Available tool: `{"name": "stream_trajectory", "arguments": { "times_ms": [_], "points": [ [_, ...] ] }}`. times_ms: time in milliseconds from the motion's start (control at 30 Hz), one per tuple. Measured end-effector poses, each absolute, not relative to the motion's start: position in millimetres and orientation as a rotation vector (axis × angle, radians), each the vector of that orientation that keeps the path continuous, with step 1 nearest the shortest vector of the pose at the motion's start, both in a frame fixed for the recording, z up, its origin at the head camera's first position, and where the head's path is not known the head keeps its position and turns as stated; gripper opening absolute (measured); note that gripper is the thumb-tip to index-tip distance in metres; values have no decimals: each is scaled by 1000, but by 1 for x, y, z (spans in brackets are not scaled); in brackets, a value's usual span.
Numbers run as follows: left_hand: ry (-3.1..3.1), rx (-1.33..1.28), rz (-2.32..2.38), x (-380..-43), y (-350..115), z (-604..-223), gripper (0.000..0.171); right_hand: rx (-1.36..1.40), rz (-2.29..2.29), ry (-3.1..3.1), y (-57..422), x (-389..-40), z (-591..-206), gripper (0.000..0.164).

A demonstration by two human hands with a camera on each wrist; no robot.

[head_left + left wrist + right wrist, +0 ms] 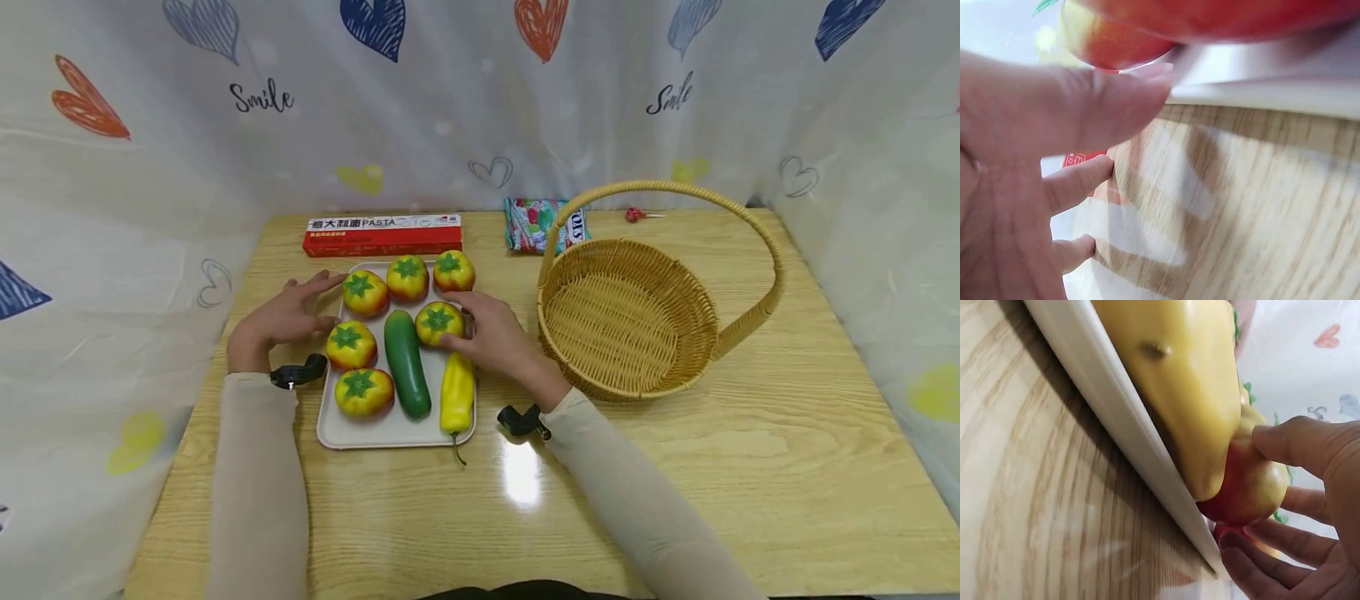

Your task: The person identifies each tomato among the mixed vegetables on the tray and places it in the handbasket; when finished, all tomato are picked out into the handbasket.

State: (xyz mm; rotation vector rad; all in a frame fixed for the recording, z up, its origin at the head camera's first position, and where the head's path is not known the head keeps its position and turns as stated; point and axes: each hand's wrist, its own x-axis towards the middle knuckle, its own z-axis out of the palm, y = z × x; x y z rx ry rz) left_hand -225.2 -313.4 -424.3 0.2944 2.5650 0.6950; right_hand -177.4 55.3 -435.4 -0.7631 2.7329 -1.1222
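Note:
A white tray (420,435) holds several yellow-and-red tomatoes with green leafy tops, a green cucumber (406,363) and a long yellow pepper (457,393). My right hand (501,337) reaches over the tray's right edge, its thumb and fingers around one tomato (437,323) just above the pepper. In the right wrist view the thumb presses that tomato (1259,487) on one side while the fingers lie along the other. Beside the tray's left rim, my left hand (288,315) is spread, fingertips toward the upper-left tomato (365,293) and thumb near the one below it (351,345).
Behind the tray lies a red-and-white pasta box (382,237). A wicker basket (615,325) with a tall handle stands to the right. At the back are a candy bag (528,225), partly behind the handle, and a red lollipop (635,214). A printed curtain (442,125) encloses the table.

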Motion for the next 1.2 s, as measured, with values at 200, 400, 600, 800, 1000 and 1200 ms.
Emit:
{"name": "stream_trajectory", "arguments": {
  "times_ms": [200, 400, 600, 800, 1000, 1200],
  "points": [
    [2568, 282, 684, -226, -312, -423, 85, -854, -1102, 2708, 58, -180, -440, 69],
    [2559, 278, 672, -225, -312, -424, 84, -895, -1121, 2725, 56, -177, -440, 67],
    [2554, 261, 706, -226, -313, -423, 84, -1031, -1181, 2746, 57, -173, -423, 65],
    [2545, 246, 703, -225, -314, -422, 84, -1094, -1353, 2647, 72, -158, -387, 64],
    [2549, 255, 692, -224, -313, -421, 84, -970, -1608, 2538, 114, -143, -362, 60],
    [2559, 275, 678, -224, -312, -420, 84, -774, -1724, 2581, 168, -132, -358, 61]
  ]
}}
